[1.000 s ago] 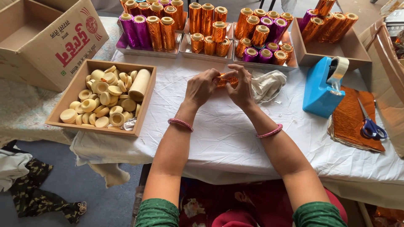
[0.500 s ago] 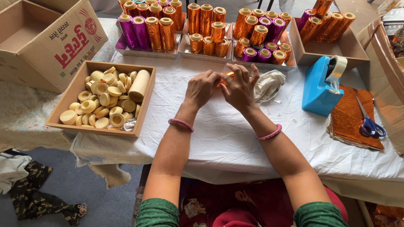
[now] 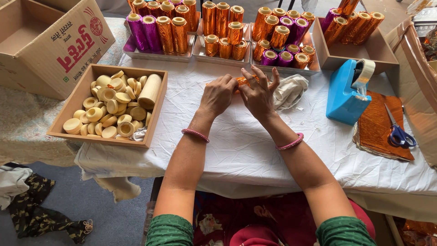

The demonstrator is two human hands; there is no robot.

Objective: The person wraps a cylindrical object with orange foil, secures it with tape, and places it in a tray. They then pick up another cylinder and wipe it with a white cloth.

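My left hand [image 3: 217, 94] and my right hand [image 3: 259, 93] meet over the white tablecloth [image 3: 236, 150], both closed around a small roll wrapped in orange foil [image 3: 242, 82]. Only a sliver of the foil roll shows between the fingers. The right hand's fingers are spread above it. A pink bangle sits on each wrist. A crumpled white cloth [image 3: 291, 90] lies just right of the right hand.
A wooden tray [image 3: 68, 114] of plain cream rolls stands at left. Trays of orange and purple foil-wrapped rolls [image 3: 218, 27] line the back. A blue tape dispenser [image 3: 348, 93], orange foil sheets [image 3: 380, 132] and scissors [image 3: 399, 133] lie right. A cardboard box [image 3: 45, 41] stands far left.
Both hands stay at the same spot on the orange foil roll. The right hand's fingers have shifted and spread more over it.
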